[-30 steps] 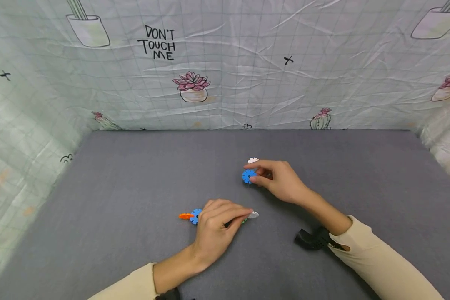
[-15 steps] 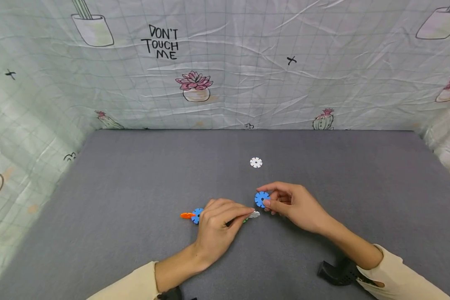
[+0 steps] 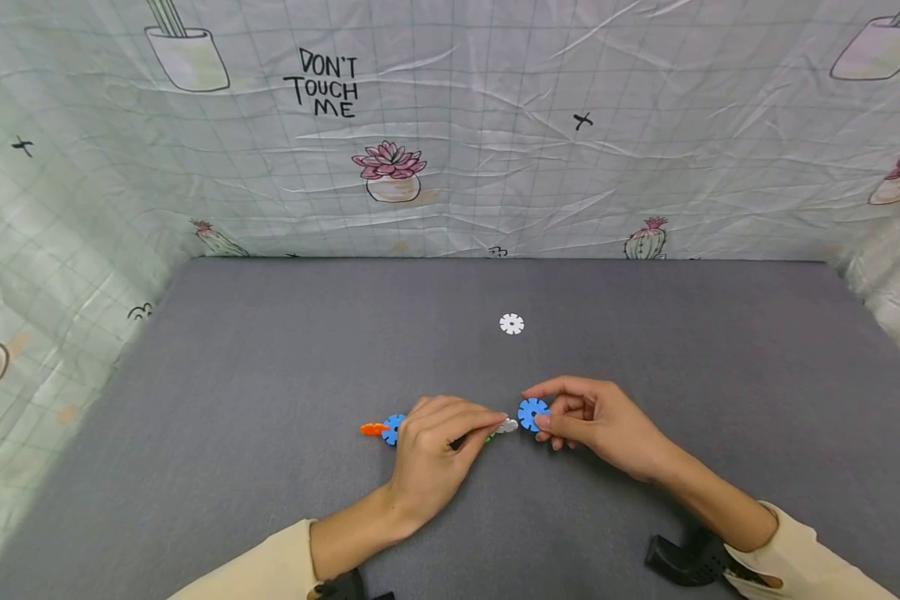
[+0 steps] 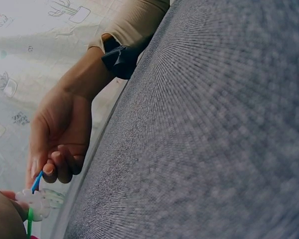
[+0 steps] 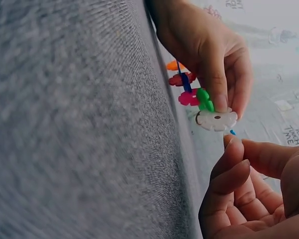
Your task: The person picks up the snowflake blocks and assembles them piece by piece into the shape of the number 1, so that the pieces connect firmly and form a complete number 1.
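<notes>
Blue disc [image 3: 528,409] now nearer white end disc [image 3: 508,426]

Blue disc [image 3: 529,407], lower centre. White disc [image 3: 512,324], centre. Chain [image 5: 189,98], right wrist view: orange, seemingly dark red, blue, pink, green, white. Bench [image 3: 285,333]: grey. Backdrop [image 3: 487,150]: pale, gridded.

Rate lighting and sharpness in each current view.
Head: soft light, notches distinct on the blue disc in the right hand; left wrist: tabletop dim and blurring rightward, backdrop washed out; right wrist: backdrop hazy, tabletop blurred at left.
</notes>
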Available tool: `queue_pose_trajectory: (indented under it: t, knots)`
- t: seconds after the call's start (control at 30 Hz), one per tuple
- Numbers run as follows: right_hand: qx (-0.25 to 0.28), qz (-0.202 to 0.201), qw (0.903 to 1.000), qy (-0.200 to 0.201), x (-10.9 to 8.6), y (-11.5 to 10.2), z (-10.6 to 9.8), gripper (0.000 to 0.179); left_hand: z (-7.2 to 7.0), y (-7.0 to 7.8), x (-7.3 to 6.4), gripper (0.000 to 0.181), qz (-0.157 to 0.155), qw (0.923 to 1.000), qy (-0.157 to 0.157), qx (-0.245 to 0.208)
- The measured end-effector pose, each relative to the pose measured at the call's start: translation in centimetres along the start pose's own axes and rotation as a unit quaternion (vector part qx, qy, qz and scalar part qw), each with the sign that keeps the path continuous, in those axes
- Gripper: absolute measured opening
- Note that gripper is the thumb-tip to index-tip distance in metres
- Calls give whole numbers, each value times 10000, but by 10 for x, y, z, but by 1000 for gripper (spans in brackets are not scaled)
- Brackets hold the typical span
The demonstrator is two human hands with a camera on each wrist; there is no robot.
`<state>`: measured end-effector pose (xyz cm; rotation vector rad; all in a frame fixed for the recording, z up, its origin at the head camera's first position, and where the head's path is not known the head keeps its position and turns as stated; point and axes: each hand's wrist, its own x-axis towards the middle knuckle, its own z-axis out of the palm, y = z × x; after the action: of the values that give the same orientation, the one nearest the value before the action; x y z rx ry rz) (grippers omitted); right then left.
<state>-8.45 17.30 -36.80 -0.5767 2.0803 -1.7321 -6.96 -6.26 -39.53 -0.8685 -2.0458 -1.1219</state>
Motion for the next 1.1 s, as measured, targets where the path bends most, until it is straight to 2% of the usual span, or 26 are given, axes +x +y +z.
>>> queue_pose_trajectory:
  t: [0.33,0.73,1.1]
  knots:
    - [650,73,9979,6,1,5,7,36,0,-1,1,17,-9,9998,-41,-173]
    - [785,128,9967,191,1,8,14,34,2,-2,-1,11,-29,9992,-118,-390]
    - [1193,-41,9928,98,2,13,19,32,0,-1,-1,9,-157,9985,-168,-498]
